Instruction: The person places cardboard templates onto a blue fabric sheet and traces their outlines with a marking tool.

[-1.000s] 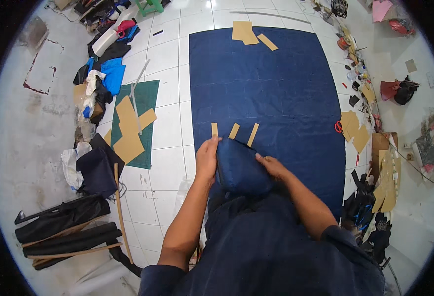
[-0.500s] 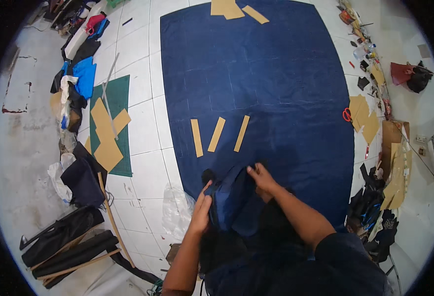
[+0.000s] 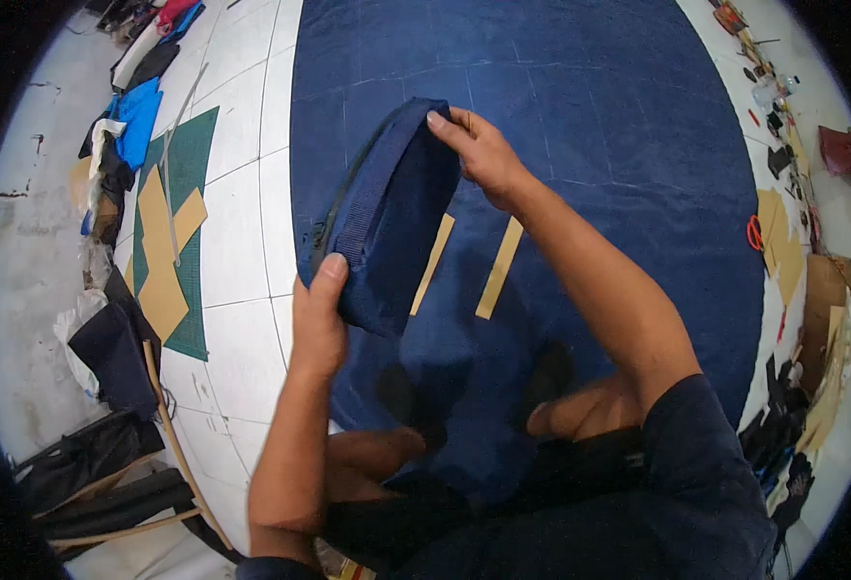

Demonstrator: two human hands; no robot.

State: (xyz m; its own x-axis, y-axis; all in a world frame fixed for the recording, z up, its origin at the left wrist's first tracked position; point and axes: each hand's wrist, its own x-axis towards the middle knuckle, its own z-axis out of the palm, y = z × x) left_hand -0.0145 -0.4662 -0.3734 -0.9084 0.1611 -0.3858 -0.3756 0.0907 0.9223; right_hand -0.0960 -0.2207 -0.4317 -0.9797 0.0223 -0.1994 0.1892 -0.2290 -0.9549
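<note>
A navy blue fabric bag piece (image 3: 392, 208) with a webbing strap along its side is lifted in front of me. My left hand (image 3: 317, 324) grips its near lower corner, thumb on the strap. My right hand (image 3: 482, 153) pinches its far upper edge. Under it a large navy blue cloth (image 3: 590, 145) is spread over the white tiled floor. Two tan cardboard strips (image 3: 496, 269) lie on that cloth just below the bag piece. My knees and dark shorts show at the bottom.
A green cutting mat (image 3: 186, 203) with tan cardboard patterns (image 3: 162, 261) and a long ruler lies to the left. Piles of dark and blue fabric (image 3: 121, 135) line the left side. Cardboard pieces (image 3: 783, 246), red scissors (image 3: 754, 232) and small tools sit along the right.
Both hands have raised the bag piece off the cloth and turned it, so its strap side faces me. The view has moved closer to the cloth; one of three strips is now hidden.
</note>
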